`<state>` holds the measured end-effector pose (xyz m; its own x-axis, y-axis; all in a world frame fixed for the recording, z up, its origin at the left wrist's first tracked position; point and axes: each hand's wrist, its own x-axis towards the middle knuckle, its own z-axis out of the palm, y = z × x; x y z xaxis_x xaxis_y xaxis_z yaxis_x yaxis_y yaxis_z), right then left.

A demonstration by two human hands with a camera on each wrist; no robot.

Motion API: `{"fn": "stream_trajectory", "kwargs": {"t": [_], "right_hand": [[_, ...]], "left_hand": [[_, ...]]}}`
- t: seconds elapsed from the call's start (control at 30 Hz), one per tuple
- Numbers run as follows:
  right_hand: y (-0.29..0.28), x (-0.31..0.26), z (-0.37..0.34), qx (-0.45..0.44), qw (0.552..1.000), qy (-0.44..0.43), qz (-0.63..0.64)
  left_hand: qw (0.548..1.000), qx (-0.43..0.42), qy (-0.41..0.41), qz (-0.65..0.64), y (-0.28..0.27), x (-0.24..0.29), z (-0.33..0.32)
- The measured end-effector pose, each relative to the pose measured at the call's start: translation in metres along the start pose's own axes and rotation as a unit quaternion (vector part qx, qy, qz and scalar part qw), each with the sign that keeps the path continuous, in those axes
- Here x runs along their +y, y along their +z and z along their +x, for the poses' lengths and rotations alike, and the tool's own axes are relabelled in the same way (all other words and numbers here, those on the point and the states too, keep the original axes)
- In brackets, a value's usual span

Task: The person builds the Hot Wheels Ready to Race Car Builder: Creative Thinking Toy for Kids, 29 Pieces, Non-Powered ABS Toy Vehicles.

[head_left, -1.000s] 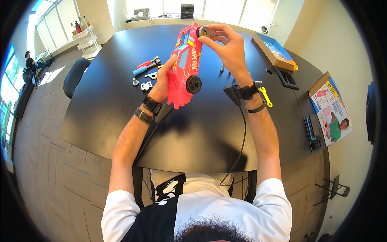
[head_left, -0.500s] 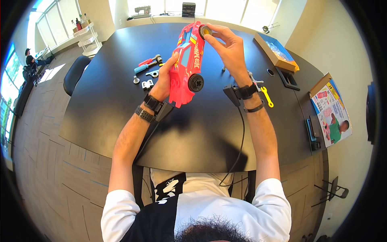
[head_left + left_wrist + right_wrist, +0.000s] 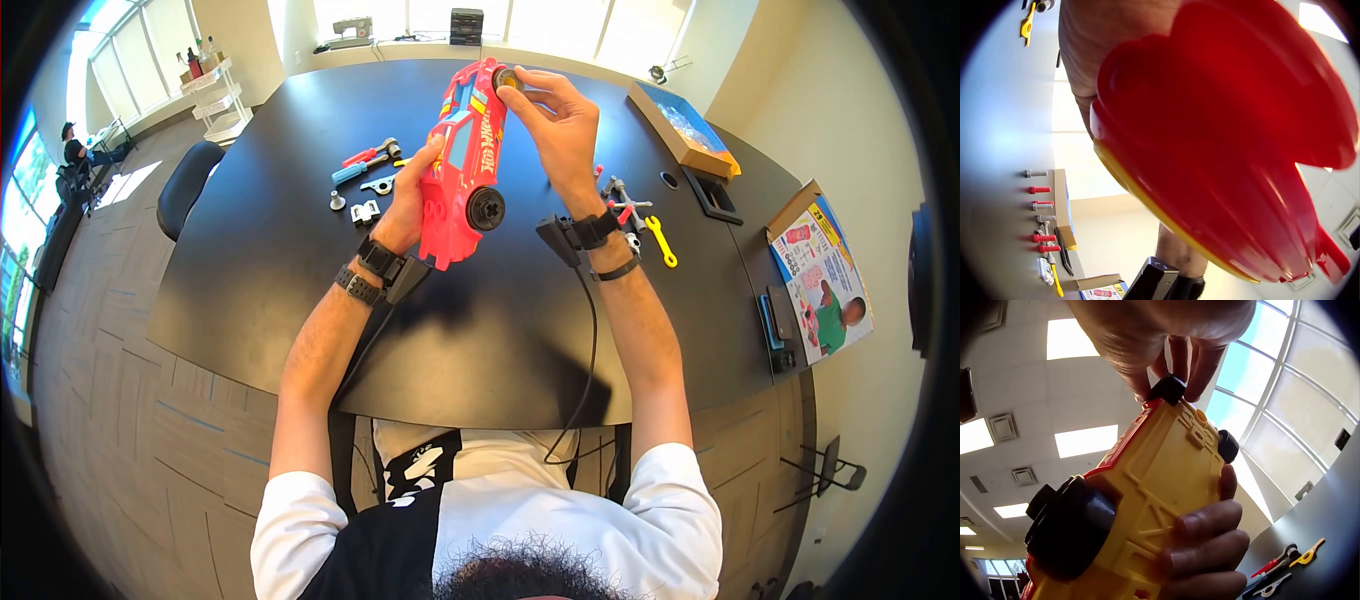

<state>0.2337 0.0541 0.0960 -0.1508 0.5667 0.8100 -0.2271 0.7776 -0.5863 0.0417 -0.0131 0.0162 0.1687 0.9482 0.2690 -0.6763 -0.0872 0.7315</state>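
one red and yellow plastic toy car (image 3: 455, 165) shows three black wheels (image 3: 1072, 525) in the right wrist view. on the dark, smooth surface (image 3: 450, 350) lie one yellow plastic wrench (image 3: 661, 241), one blue-handled tool (image 3: 350, 173) and at least three red plastic bolts (image 3: 1044, 238); one open cardboard box (image 3: 690, 145) sits toward its far right. around it are a patterned carpet (image 3: 130, 300), bright windows, one black chair (image 3: 188, 188) and one white shelf cart (image 3: 218, 100). the car is held above the surface, tilted, between the grips: the left grip (image 3: 405, 200) is closed round its body, the right grip (image 3: 568, 130) pinches the wheel at its far end
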Motion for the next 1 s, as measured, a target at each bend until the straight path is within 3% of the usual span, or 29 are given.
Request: {"fn": "stream_trajectory", "kwargs": {"t": [0.37, 0.43, 0.57, 0.67, 0.77, 0.87, 0.93, 0.97, 1.0], "right_hand": [[0.013, 0.011, 0.001, 0.028, 0.995, 0.021, 0.093], [0.015, 0.016, 0.002, 0.031, 0.993, -0.011, 0.112], [0.016, 0.015, 0.001, 0.040, 0.995, -0.015, 0.088], [0.008, 0.020, -0.002, 0.064, 0.997, -0.044, 0.030], [-0.021, 0.026, -0.007, 0.005, 0.997, -0.024, -0.074], [-0.042, 0.037, 0.003, 0.042, 0.991, 0.007, -0.129], [-0.053, 0.040, 0.010, 0.071, 0.972, 0.116, -0.191], [-0.062, 0.050, 0.013, 0.071, 0.972, 0.116, -0.192], [-0.074, 0.068, 0.012, 0.019, 0.952, 0.117, -0.284]], "left_hand": [[1.000, -0.003, -0.014, 0.018, 0.002, 0.002, -0.003], [1.000, 0.006, -0.006, 0.026, 0.004, 0.002, -0.004], [0.999, 0.013, -0.003, 0.030, 0.006, 0.003, -0.005], [1.000, 0.005, -0.004, 0.008, 0.006, 0.005, -0.003], [1.000, -0.004, 0.002, -0.003, 0.005, 0.008, -0.001], [1.000, 0.005, 0.009, 0.003, 0.006, 0.011, -0.002], [1.000, 0.008, 0.008, 0.006, 0.006, 0.010, -0.002], [1.000, 0.002, 0.012, 0.008, 0.004, 0.010, 0.000], [1.000, -0.004, 0.016, 0.010, 0.003, 0.010, 0.001]]}}
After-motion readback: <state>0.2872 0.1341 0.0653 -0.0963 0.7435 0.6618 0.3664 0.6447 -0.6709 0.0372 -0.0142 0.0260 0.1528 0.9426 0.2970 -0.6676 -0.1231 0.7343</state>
